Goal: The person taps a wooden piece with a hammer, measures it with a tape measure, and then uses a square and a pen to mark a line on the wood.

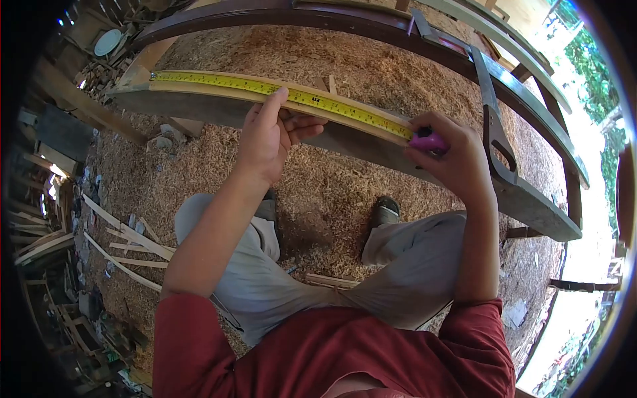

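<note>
A yellow tape measure blade (318, 101) runs along a narrow, pale wooden strip (219, 88), its metal end at the strip's left tip. My left hand (269, 136) pinches strip and blade near the middle, thumb on top and fingers curled beneath. At the right end, my right hand (454, 149) is closed round the purple case (428, 141) of the tape measure, where the blade comes out. Part of the case is hidden by the fingers. Beneath the strip is a grey wooden beam (358, 146).
A handsaw (499, 142) rests on the beam just right of my right hand. Dark wooden framework (371, 25) spans the far side. Loose wooden strips (136, 239) lie at left on sawdust-covered ground (199, 159). A pale round lid or plate (107, 42) sits far left.
</note>
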The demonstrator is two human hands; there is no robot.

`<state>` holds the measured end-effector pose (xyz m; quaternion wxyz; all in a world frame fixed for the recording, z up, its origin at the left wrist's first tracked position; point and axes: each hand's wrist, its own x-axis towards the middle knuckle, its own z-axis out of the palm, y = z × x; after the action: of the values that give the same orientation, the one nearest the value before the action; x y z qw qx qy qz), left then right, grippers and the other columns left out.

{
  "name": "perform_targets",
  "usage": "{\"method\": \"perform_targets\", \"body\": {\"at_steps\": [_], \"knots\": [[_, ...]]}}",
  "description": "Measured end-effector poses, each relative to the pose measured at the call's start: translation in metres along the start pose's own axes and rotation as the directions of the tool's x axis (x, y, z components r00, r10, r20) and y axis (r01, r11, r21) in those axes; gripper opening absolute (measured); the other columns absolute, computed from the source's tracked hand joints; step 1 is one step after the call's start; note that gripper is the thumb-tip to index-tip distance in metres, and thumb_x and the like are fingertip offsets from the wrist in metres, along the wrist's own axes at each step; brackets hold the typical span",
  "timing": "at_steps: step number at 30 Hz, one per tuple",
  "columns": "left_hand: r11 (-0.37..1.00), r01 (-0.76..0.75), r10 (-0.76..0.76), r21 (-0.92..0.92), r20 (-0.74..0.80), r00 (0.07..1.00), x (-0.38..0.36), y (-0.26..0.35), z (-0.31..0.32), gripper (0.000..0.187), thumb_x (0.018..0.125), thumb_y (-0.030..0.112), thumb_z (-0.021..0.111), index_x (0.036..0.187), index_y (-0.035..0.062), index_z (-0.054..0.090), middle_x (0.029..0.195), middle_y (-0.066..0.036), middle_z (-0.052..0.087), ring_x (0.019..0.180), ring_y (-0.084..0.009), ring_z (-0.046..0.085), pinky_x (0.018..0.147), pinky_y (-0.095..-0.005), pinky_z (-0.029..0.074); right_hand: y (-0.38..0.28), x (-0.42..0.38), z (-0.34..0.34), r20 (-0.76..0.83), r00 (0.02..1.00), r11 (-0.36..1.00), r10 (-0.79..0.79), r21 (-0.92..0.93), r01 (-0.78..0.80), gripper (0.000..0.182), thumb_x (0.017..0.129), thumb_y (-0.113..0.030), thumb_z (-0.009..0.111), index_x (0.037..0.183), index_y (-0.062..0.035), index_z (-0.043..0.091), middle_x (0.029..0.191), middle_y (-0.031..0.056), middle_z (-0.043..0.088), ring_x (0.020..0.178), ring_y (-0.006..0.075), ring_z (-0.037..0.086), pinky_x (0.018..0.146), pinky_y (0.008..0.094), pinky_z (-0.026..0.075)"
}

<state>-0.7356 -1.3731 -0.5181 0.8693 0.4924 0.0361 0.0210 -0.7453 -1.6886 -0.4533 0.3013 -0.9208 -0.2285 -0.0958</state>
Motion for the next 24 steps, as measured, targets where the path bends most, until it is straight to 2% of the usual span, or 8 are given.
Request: {"method": "perform_targets", "body": {"at_steps": [3, 6, 8, 11, 16, 20, 22, 24], "knots": [[0.995, 0.097, -0.097, -0.006, 0.029, 0.995, 0.005, 0.003, 0.007, 0.042, 0.117, 0.033, 0.055, 0.132, -0.0065, 0.061, 0.116, -0.024, 0.077, 0.103, -0.0334, 0.081, 0.089, -0.0442, 0.071, 0.010, 0.002, -0.007, -0.022, 0.998, 0.998, -0.061, -0.035, 0.061, 0.033, 0.082, -0.018, 0.091, 0.109, -0.0125, 0.073, 0.092, 0.0089, 0.079, 0.085, 0.0298, 0.078, 0.078, 0.0417, 0.060], [0.976, 0.214, -0.216, 0.047, 0.039, 0.976, 0.012, 0.005, 0.013, 0.046, 0.118, 0.034, 0.052, 0.136, -0.0078, 0.061, 0.119, -0.024, 0.077, 0.104, -0.0339, 0.081, 0.089, -0.0422, 0.071, 0.018, 0.002, -0.014, 0.014, 1.000, 0.998, -0.006, -0.069, 0.007, 0.036, 0.081, -0.011, 0.094, 0.113, -0.0080, 0.076, 0.097, 0.0078, 0.079, 0.088, 0.0192, 0.077, 0.083, 0.0348, 0.060], [0.962, 0.261, -0.264, 0.076, 0.035, 0.964, 0.014, 0.006, 0.015, 0.047, 0.119, 0.034, 0.051, 0.136, -0.0084, 0.061, 0.120, -0.025, 0.077, 0.104, -0.0341, 0.081, 0.088, -0.0409, 0.071, 0.021, 0.003, -0.017, 0.023, 1.000, 1.000, -0.008, -0.016, 0.009, 0.033, 0.081, -0.019, 0.091, 0.109, -0.0115, 0.074, 0.093, 0.0104, 0.080, 0.086, 0.0308, 0.078, 0.079, 0.0426, 0.059], [0.942, 0.264, -0.279, 0.209, 0.045, 0.959, 0.018, 0.011, 0.013, 0.054, 0.119, 0.042, 0.050, 0.139, -0.0061, 0.062, 0.122, -0.023, 0.078, 0.102, -0.0292, 0.082, 0.084, -0.0356, 0.071, 0.026, 0.002, -0.020, 0.025, 1.000, 0.999, -0.003, -0.043, 0.004, 0.035, 0.081, -0.020, 0.092, 0.110, -0.0117, 0.075, 0.093, 0.0111, 0.080, 0.086, 0.0310, 0.078, 0.080, 0.0427, 0.059], [0.761, 0.451, -0.545, 0.466, 0.084, 0.834, 0.023, 0.024, 0.012, 0.066, 0.117, 0.057, 0.046, 0.129, -0.0033, 0.070, 0.109, -0.021, 0.082, 0.085, -0.0235, 0.083, 0.066, -0.0294, 0.066, 0.036, 0.000, -0.027, 0.032, 0.999, 0.998, 0.034, -0.050, -0.033, 0.037, 0.080, -0.021, 0.092, 0.112, -0.0114, 0.076, 0.094, 0.0111, 0.080, 0.086, 0.0308, 0.078, 0.081, 0.0431, 0.059], [0.629, 0.394, -0.518, 0.670, -0.016, 0.855, 0.012, 0.036, 0.023, 0.061, 0.116, 0.054, 0.050, 0.109, -0.0013, 0.075, 0.092, -0.016, 0.082, 0.073, -0.0189, 0.080, 0.056, -0.0265, 0.059, 0.040, 0.000, -0.027, 0.039, 0.999, 0.999, 0.013, -0.045, -0.012, 0.037, 0.080, -0.019, 0.092, 0.112, -0.0103, 0.076, 0.094, 0.0107, 0.080, 0.086, 0.0292, 0.077, 0.081, 0.0417, 0.059], [0.470, 0.047, -0.226, 0.882, 0.068, 0.972, 0.007, 0.034, 0.015, 0.056, 0.116, 0.049, 0.057, 0.093, 0.0000, 0.074, 0.075, -0.009, 0.076, 0.063, -0.0137, 0.074, 0.049, -0.0272, 0.050, 0.038, 0.001, -0.030, 0.067, 0.997, 1.000, 0.022, 0.001, -0.022, 0.036, 0.080, -0.017, 0.091, 0.111, -0.0095, 0.076, 0.094, 0.0105, 0.079, 0.086, 0.0279, 0.077, 0.082, 0.0403, 0.059], [0.440, -0.043, -0.096, 0.897, 0.094, 0.991, 0.006, 0.039, 0.005, 0.046, 0.113, 0.040, 0.066, 0.089, 0.0014, 0.072, 0.069, -0.003, 0.070, 0.059, -0.0086, 0.068, 0.049, -0.0277, 0.045, 0.035, 0.002, -0.031, 0.100, 0.995, 0.998, 0.029, 0.048, -0.034, 0.036, 0.080, -0.015, 0.091, 0.111, -0.0086, 0.075, 0.093, 0.0103, 0.079, 0.086, 0.0266, 0.077, 0.082, 0.0389, 0.059]]}}
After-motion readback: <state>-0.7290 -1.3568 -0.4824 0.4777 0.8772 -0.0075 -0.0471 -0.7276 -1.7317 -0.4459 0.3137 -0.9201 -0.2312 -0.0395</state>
